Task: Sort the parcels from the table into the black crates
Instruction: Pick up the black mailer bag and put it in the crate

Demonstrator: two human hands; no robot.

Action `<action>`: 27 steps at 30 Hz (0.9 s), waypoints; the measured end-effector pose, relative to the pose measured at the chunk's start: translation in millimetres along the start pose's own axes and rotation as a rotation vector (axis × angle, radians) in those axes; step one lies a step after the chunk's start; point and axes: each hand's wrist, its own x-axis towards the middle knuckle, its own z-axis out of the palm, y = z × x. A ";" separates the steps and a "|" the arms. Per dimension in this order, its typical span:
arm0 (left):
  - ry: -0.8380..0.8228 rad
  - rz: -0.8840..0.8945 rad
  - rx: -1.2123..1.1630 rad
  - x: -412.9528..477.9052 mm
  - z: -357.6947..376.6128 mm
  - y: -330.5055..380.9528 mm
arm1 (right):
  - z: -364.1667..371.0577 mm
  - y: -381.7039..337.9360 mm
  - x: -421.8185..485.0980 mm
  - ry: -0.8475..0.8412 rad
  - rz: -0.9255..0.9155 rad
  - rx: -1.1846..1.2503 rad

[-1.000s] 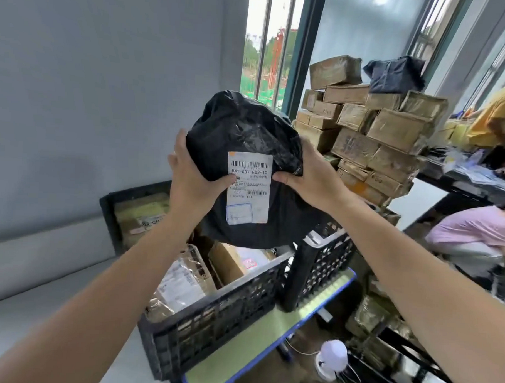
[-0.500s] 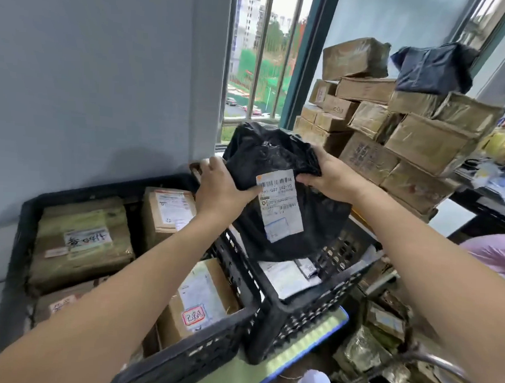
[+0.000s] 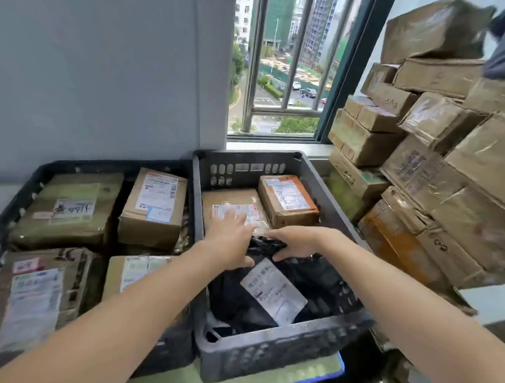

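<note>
Head camera view, looking down past two bare forearms into a black slotted plastic crate on a green-topped bench. A crumpled black plastic mailer bag with a white shipping label lies in the near half of this crate, label upward. The left hand rests on the bag's far edge, fingers spread straight, its grip open. The right hand curves fingers and thumb round the bag's bunched top in a light grip. Brown taped cardboard boxes fill the far end of the crate. A second black crate, full of boxes, stands against its left side. The bag looks settled, so the step is probably the release: let go gently, press it flat with the label showing, and lift both hands clear without snagging the plastic.
</note>
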 end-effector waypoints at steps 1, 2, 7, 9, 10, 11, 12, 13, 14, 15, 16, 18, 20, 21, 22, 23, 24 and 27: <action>-0.076 0.025 0.005 1.7 7.3 4.0 | 9.3 -2.0 8.6 -0.007 -0.038 -0.059; -0.151 0.040 -0.005 2.4 14.3 6.8 | 19.4 -3.5 15.9 0.009 -0.067 -0.149; -0.470 0.032 0.028 -0.4 34.6 16.9 | 44.9 -9.1 25.6 0.264 0.008 -0.639; -0.469 0.016 0.086 -0.9 35.8 25.9 | 47.9 -6.9 18.9 0.376 0.054 -0.610; -0.430 0.024 0.119 -0.4 36.4 30.8 | 47.6 -3.0 13.5 0.395 0.082 -0.582; -0.380 0.046 0.151 1.0 37.4 34.7 | 47.4 2.5 8.9 0.368 0.107 -0.548; -0.352 0.079 0.176 2.3 38.3 37.5 | 48.2 8.0 5.5 0.298 0.118 -0.502; -0.370 0.113 0.187 4.6 39.8 38.9 | 49.0 13.4 4.2 0.195 0.116 -0.451; -0.436 0.130 0.187 7.6 42.4 38.9 | 49.3 17.0 4.3 0.077 0.113 -0.398; -0.520 0.132 0.187 10.9 45.9 38.3 | 50.5 19.8 7.1 -0.036 0.119 -0.354; -0.595 0.126 0.196 14.6 49.6 37.1 | 52.8 22.2 11.4 -0.139 0.130 -0.313; -0.702 0.120 0.225 20.6 56.7 34.7 | 60.6 26.0 20.9 -0.307 0.150 -0.235; -0.782 0.118 0.256 26.8 62.3 33.5 | 71.3 29.6 29.6 -0.416 0.164 -0.214; -0.816 0.126 0.274 30.4 62.5 34.2 | 75.7 31.0 33.5 -0.447 0.163 -0.238; -0.848 0.142 0.294 34.4 61.5 35.5 | 77.9 31.9 37.4 -0.465 0.156 -0.269; -0.878 0.157 0.309 38.2 60.6 37.8 | 78.4 32.9 40.8 -0.473 0.145 -0.294; -0.900 0.163 0.322 40.3 59.8 40.8 | 77.7 33.4 43.4 -0.469 0.126 -0.314; -0.897 0.127 0.327 37.7 65.1 50.1 | 78.6 36.3 46.1 -0.333 0.032 -0.420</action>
